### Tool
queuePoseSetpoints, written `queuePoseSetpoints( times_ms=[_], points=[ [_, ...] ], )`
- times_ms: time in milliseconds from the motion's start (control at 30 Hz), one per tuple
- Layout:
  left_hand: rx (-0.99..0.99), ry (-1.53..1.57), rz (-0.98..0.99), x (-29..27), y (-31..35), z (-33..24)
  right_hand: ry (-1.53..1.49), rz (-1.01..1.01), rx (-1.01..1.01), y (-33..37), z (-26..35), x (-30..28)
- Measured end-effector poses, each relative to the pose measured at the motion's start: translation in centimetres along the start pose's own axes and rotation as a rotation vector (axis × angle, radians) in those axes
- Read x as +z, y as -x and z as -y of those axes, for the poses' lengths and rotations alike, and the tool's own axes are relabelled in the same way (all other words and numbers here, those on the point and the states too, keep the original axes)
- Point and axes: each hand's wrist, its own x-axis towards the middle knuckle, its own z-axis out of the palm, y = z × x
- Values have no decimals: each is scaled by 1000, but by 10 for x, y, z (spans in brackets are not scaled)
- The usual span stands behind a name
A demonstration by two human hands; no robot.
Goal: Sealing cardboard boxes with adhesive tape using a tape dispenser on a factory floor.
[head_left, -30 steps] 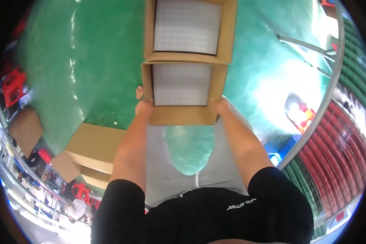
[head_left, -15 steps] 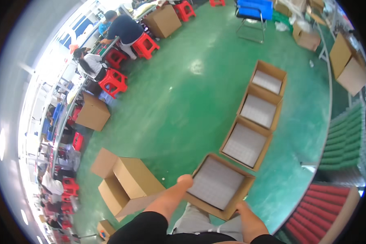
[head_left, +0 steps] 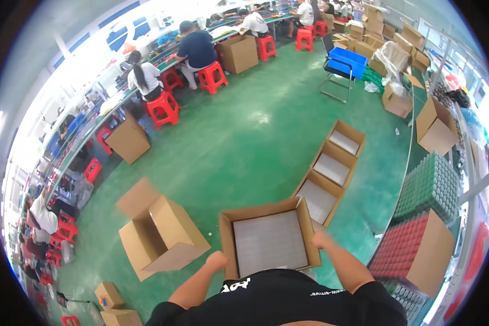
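Note:
An uncovered cardboard box is right in front of me, close to my body. Inside lies a flat, pale grey layer with a faint grid, set below the rim. My left hand grips the box's left side, its fingers partly hidden by the cardboard. On the opposite side my right hand, slightly blurred, grips the right wall. Beyond that wall, a row of similar open cartons holding the same pale layers runs away to the right.
An empty carton with raised flaps stands on the green floor at left. Red stools and seated people line the workbench. Stacked red rolls and green rolls stand at right. A chair carries a blue bin.
The box has turned and squared up in front of me, nearer my body. My view has lifted, showing more of the far room. Both hands remain at the box's sides.

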Motion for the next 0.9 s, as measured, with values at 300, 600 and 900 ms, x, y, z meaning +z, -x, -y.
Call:
queuePoseSetpoints(
  times_ms=[300, 600, 900],
  points=[
    [-289, 354, -325, 16, 126, 21, 332, -42, -345, 37, 120, -68],
    [-869, 906, -531, 111, 280, -25, 484, -13, -700, 90, 235, -41],
    [-1020, 1070, -622, 226, 350, 39, 1008, -38, -1221, 81, 366, 83]
  ],
)
